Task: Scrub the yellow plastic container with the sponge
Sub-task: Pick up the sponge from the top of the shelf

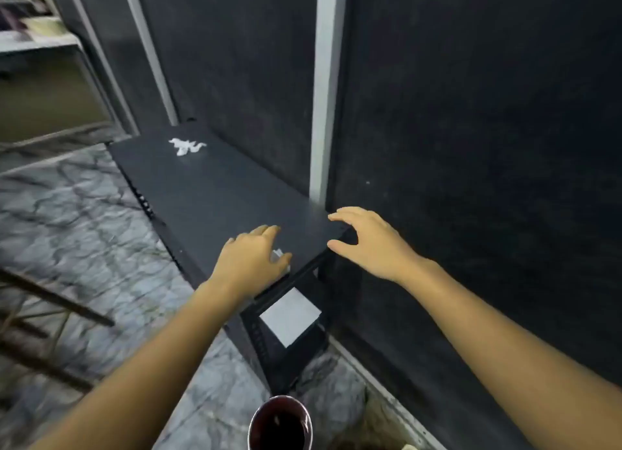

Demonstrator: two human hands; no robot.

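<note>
Neither yellow container nor sponge shows. The left hand rests spread at the near end of the dark bench — a small white scrap under its fingers. The right hand hovers open over the near right corner — holding nothing.

Two bare hands, one long black metal worktop, one crumpled white paper scrap, one dark round bowl, one white square sheet

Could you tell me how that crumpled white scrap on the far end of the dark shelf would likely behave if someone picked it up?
The white scrap looks thin and crumpled, so probably floppy and very light. Lying loose on the smooth dark shelf, it would likely slide or blow aside when pushed. Whether it is paper or plastic is unclear.
</note>
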